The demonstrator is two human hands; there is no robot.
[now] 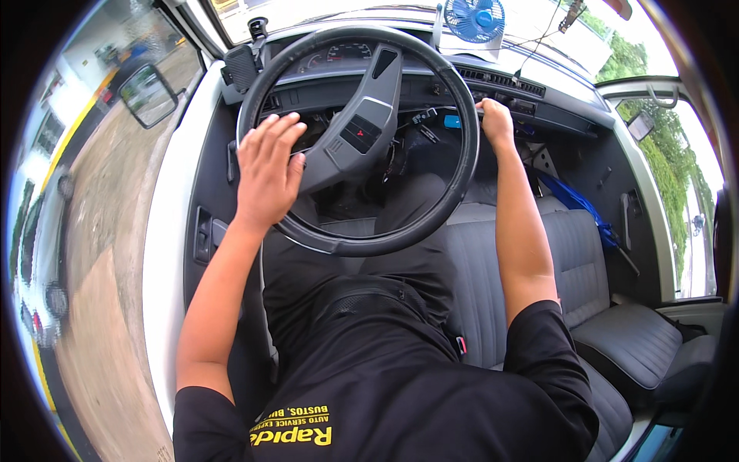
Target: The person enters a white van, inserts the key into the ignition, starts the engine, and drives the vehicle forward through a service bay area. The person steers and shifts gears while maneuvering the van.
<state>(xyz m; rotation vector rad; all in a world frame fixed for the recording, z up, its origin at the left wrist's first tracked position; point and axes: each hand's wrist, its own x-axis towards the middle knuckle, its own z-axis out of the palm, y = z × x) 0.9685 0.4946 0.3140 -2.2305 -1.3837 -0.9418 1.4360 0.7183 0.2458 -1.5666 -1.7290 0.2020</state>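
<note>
A black steering wheel [369,248] with a broad grey spoke stands in front of me, tilted to one side. My left hand [269,158] lies on the left part of its rim, open, with the fingers stretched out over the wheel. Just beyond the right side of the rim, my right hand [496,122] is closed in front of the dashboard [566,115]. What its fingers grip, if anything, is hidden. Behind the rim, a small blue object [456,122] shows near the right hand.
A blue fan [475,19] and a phone holder [243,68] sit on the dashboard. Grey seats [531,269] extend to my right, with a folded blue item [577,204] by the far door. Outside the left window is a side mirror [148,96].
</note>
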